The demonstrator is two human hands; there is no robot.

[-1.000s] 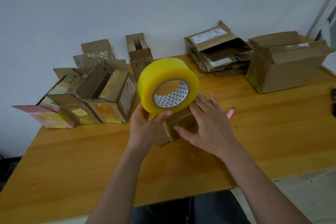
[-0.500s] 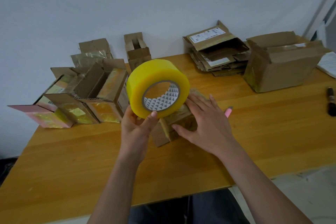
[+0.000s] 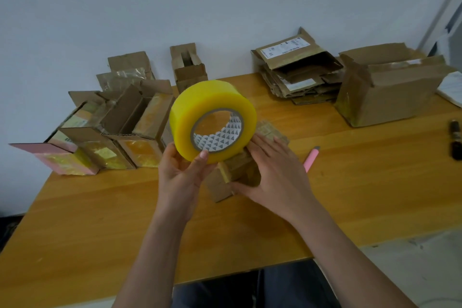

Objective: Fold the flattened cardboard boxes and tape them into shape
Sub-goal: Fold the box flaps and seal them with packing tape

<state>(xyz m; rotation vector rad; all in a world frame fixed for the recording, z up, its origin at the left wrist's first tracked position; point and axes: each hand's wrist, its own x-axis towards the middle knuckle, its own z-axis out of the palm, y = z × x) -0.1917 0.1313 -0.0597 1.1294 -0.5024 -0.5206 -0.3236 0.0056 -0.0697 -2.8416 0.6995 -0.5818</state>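
From my remote seat I saw the left hand (image 3: 178, 177) gripping a fat roll of yellow packing tape (image 3: 212, 120), thumb curled up over its front edge and fingers behind it, the roll raised above the table with its patterned cardboard core facing the camera. The right hand (image 3: 277, 177) lay spread on a small cardboard box (image 3: 237, 177) just below and behind the roll, fingers straight across its top and thumb pressed along its near side; the box stood on the wooden table (image 3: 350, 195) close to the middle. Whether a strip ran from the roll to the box I could not tell. A pink utility knife (image 3: 311, 160) lay on the table just to the right of that hand. To the left stood a cluster of folded boxes (image 3: 120, 132), several patched with yellowish tape, their flaps open, and one pink box (image 3: 62, 160) at the near left end. Against the white wall (image 3: 200, 7) stood a narrow open carton (image 3: 191, 70). Farther right sat a stack of flattened cardboard boxes (image 3: 297, 75), a label showing on the top piece, and beside it a large carton (image 3: 392, 87). A dark marker (image 3: 455, 139) lay near the right edge.
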